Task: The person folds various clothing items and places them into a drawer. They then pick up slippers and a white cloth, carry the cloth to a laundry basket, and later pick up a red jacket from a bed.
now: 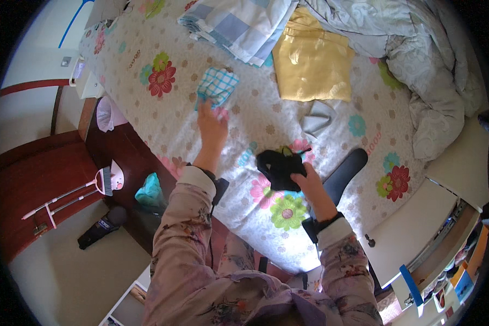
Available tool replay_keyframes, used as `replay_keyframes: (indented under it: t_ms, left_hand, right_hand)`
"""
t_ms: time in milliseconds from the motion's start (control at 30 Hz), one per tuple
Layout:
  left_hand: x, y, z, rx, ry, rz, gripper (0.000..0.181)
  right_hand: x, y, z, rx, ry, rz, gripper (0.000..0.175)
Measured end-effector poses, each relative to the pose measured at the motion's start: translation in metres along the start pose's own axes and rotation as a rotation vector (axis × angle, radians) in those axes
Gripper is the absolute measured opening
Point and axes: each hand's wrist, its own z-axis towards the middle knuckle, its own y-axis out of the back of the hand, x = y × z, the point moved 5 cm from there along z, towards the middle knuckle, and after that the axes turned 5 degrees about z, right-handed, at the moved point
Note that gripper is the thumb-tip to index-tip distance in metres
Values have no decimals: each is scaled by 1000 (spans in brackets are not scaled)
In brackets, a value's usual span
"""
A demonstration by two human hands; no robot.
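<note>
My left hand [212, 124] rests at the lower edge of a folded teal-and-white checked cloth [219, 84] on the flowered bedsheet [244, 122]; whether its fingers grip the cloth is unclear. Lower right, my right hand [309, 183] holds a bunched black cloth item [281, 169] by its right side. A long dark padded object [345, 175] lies just right of that hand. Beyond the black item is a small folded grey cloth [318, 119], close below a folded yellow cloth [314, 65]. A folded blue-and-white checked fabric [238, 28] lies at the top.
A rumpled grey quilt [428, 81] covers the bed's upper right. On the floor at left are a pink waste bin [108, 114], a broom [104, 180] with a dustpan, and a teal bag [150, 191]. An open drawer [444, 252] stands at lower right.
</note>
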Motion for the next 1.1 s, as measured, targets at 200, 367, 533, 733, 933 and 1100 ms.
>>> replay_keyframes:
  t_ms: [200,367,533,733,933,1100]
  left_hand:
    - [83,-41,45,22,463,-123,80]
    - [57,-48,38,395,695,-510,56]
    - [-32,11,-18,363,828,-1583,31]
    - [-91,39,-84,528,821,-1702,49]
    - [-106,38,-112,548,812,-1539,36]
    - [-157,42,-164,901,971,-1856,45]
  right_hand:
    - [15,28,-52,317,-233,170,34]
    - [41,62,-25,80,-49,32,37]
    - [59,86,44,-243,157,465,40]
    - [68,69,82,-412,278,426,39]
    - [78,34,-22,182,160,1017,45]
    - [66,2,-101,124,87,522,38]
